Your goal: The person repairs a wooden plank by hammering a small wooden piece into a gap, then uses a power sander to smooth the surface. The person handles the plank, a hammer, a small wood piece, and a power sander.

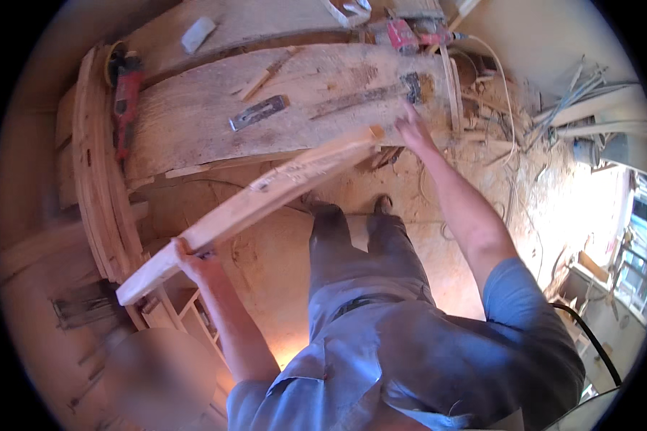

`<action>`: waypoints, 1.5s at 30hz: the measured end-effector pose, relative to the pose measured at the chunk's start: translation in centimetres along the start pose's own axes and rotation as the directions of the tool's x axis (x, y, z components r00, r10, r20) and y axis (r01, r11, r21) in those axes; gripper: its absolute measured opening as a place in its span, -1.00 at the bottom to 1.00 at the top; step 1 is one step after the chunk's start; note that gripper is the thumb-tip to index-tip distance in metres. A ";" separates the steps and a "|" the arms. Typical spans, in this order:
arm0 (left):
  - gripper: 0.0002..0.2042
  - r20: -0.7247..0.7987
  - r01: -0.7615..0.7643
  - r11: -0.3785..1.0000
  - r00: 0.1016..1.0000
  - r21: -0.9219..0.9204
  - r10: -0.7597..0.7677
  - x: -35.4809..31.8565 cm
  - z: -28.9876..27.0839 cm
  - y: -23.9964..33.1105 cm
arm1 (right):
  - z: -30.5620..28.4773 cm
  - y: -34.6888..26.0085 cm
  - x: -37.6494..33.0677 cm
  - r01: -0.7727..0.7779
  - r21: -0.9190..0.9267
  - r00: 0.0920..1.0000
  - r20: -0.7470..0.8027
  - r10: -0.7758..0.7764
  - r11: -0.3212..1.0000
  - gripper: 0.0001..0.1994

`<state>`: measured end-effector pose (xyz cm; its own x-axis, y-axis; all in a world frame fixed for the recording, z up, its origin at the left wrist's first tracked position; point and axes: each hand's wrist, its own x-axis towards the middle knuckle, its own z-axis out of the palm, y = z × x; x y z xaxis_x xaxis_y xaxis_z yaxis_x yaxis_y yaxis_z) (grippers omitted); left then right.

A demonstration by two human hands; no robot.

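Note:
A long, pale wooden plank (pixel 266 197) slants across the view from lower left to upper right, in front of the workbench. Near its lower left end my left hand (pixel 194 264) is closed around it. My right hand (pixel 412 128) is beside the plank's far end, apart from it, with fingers stretched toward a small dark object (pixel 412 86) on the bench; its kind is unclear. On the workbench (pixel 187 108) lie a dark rectangular tool (pixel 259 113), perhaps a hand plane, and a thin wooden strip (pixel 266 74).
A red angle grinder (pixel 127 108) rests at the bench's left end by stacked boards (pixel 104 172). A red power tool (pixel 404 36) lies at the back right, its cable (pixel 507 86) trailing down. A white block (pixel 198 34) sits at the back. Something blurred covers the lower left.

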<state>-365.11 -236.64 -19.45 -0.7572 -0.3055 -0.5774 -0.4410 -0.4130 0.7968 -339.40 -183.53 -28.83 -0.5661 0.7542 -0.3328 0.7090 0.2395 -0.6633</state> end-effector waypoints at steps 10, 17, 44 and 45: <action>-0.70 0.077 0.151 0.959 0.982 0.241 -0.173 10.3 10.8 2.4 | 0.6 -6.7 3.6 -0.166 -0.269 0.986 -0.037 0.163 0.949 -0.67; -0.67 0.109 0.286 0.903 0.936 0.320 -0.335 8.5 16.7 -2.3 | -0.7 1.3 -7.0 -0.065 -0.217 0.955 -0.297 -0.002 0.974 -0.61; -0.37 0.985 -0.982 -0.177 -0.030 -0.060 -0.171 -14.3 32.4 -23.4 | -7.7 3.3 -13.5 -0.164 0.266 0.944 -0.236 0.229 0.950 -0.70; -0.34 0.971 -0.982 -0.182 -0.010 -0.055 -0.240 -14.5 33.6 -23.5 | -7.6 2.9 -12.7 -0.169 0.251 0.945 -0.234 0.229 0.953 -0.69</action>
<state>-359.92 -193.69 -23.77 -0.3543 0.9351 -0.0129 0.8500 0.3277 0.4124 -326.99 -187.77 -21.41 -0.2738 0.9105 -0.3099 0.6659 -0.0530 -0.7441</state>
